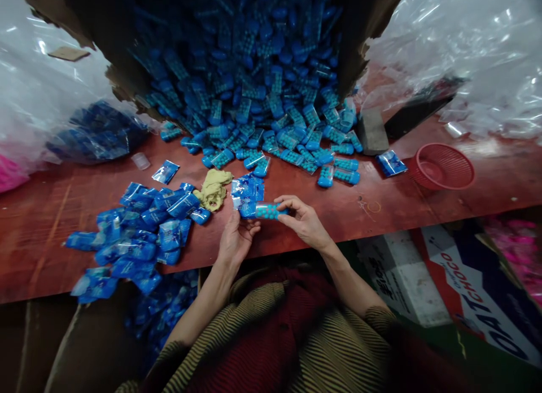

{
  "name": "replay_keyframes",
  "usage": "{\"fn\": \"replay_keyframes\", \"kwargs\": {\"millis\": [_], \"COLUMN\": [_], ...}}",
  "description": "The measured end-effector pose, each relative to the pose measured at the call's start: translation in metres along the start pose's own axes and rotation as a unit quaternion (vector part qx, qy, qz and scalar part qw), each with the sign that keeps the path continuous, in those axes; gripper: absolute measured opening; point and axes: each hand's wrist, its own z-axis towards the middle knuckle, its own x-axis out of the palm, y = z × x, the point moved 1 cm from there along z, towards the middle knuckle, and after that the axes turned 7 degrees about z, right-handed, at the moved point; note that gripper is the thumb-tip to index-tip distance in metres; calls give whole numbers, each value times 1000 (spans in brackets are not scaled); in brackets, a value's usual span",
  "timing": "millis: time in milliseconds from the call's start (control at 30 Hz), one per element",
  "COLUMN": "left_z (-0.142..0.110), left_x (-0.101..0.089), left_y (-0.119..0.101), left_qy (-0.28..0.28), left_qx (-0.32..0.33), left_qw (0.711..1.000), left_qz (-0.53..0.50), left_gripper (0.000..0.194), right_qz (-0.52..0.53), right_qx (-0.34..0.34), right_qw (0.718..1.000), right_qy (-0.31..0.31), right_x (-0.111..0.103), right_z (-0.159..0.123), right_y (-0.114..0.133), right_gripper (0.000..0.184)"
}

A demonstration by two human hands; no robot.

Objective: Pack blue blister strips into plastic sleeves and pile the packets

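My right hand [305, 222] pinches one end of a small clear bottle of blue candy balls [266, 211], held level above the table's front edge. At the bottle's other end is a blue printed wrapper [244, 204]; whether the bottle's end is inside it or only against it I cannot tell. My left hand [237, 239] is closed with its thumb on the wrapper's lower left edge. Just behind, more blue printed wrappers [254, 185] lie on the table. Left of these is a crumpled yellow-green cloth [214, 188].
Many similar bottles [296, 133] spill from a torn cardboard box [122, 82]. Blue-wrapped pieces [135, 249] are heaped at left, some over the edge. On the red table [271, 240] stand a red plastic basket [442, 166] and a grey block [372, 132]. Printed cartons [474, 291] sit below right.
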Motion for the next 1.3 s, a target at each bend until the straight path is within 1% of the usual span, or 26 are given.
{"fn": "replay_keyframes", "kwargs": {"millis": [167,300,367,433,500,567,633,700,767,867,933,1033,1167,1233,1300], "left_z": [-1,-6,-8,-8,-7,-5,-3,-2,-2,-2,-3,-4,-8,-10,-10], "left_x": [0,3,4,6,8,8,8,5,2,1,2,8,14,16,17], "left_y": [1,-1,-2,-2,0,2,4,3,2,-3,-4,-5,-6,-8,-12], "left_qy": [12,16,9,-1,-3,1,0,-7,6,46,52,48,61,61,54], "left_qx": [10,44,68,79,61,29,5,-17,-45,-80,-89,-85,-64,-63,-57], "left_qw": [1000,998,997,996,997,999,1000,1000,999,996,995,995,996,995,996], "left_qz": [12,36,43,42,39,30,16,2,-3,-4,-12,-14,26,36,32], "left_gripper": [25,27,27,26,25,22,17,9,3,10,14,17,8,2,4], "right_qz": [-14,-51,-39,-21,-48,-120,-183,-205,-173,-57,-6,-22,-30,-54,-89], "right_qx": [-4,-9,-10,-18,-38,-72,-106,-124,-122,-80,-50,-52,-49,-63,-95], "right_qw": [1000,999,999,1000,998,990,977,971,977,995,998,996,994,993,990], "right_qy": [1,7,16,5,-24,-34,-11,17,17,-28,-48,-62,-91,-83,-51], "right_x": [2,3,5,8,13,21,29,35,36,34,34,36,37,38,38], "right_z": [-1,-3,-3,-4,-7,-13,-19,-23,-24,-20,-18,-17,-18,-19,-21], "right_y": [5,11,8,2,-7,-14,-19,-23,-25,-25,-25,-24,-28,-28,-25], "right_gripper": [7,6,7,8,9,12,16,20,18,15,13,13,17,13,10]}}
